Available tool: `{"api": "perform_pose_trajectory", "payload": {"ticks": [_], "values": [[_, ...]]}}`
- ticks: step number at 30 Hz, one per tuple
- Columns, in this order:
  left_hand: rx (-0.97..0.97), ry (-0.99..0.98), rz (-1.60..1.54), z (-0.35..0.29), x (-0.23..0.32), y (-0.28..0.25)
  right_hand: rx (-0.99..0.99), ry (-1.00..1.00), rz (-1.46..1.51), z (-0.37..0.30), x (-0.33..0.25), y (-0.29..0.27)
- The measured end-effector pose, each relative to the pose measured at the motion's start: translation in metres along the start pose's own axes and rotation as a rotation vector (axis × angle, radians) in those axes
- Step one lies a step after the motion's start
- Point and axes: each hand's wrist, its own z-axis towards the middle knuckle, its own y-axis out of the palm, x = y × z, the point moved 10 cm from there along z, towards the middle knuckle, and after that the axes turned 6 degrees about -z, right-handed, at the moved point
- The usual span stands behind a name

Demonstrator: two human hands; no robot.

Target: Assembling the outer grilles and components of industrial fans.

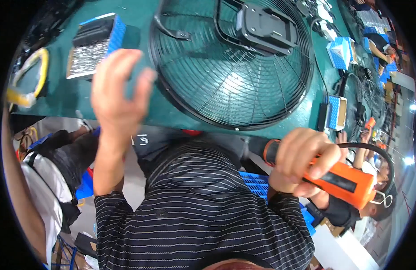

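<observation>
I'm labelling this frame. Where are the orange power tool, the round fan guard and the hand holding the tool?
orange power tool (347, 182), head view, on its orange body.
round fan guard (230, 76), head view, on its wire grille.
right hand (298, 157), head view, on the knuckles.

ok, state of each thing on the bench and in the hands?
fan guard: lying flat on green bench, black motor block on top
orange power tool: gripped in right hand
left hand: raised, empty, blurred
blue box: open, silvery contents showing
</observation>
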Motion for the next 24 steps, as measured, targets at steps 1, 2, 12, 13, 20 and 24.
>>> {"api": "perform_pose_trajectory", "payload": {"ticks": [1,2,12,13,20,24], "values": [[-0.062,-0.241,0.059,0.005,-0.04,-0.011,0.052,-0.041,0.038,-0.004,-0.007,-0.004],[-0.175,-0.281,0.2,0.01,-0.061,-0.019,0.063,-0.061,0.029,-0.007,-0.011,-0.006],[-0.728,-0.454,0.518,0.034,-0.136,-0.019,0.405,-0.056,0.141,-0.041,0.003,0.001],[-0.705,-0.384,0.526,0.034,-0.132,-0.015,0.38,-0.051,0.163,-0.042,0.005,0.003],[-0.636,-0.496,0.47,0.018,-0.158,-0.008,0.363,0.01,0.163,-0.051,0.014,0.009],[-0.479,-0.443,0.411,0.025,-0.145,-0.025,0.374,0.027,0.154,-0.053,0.013,0.011]]}}
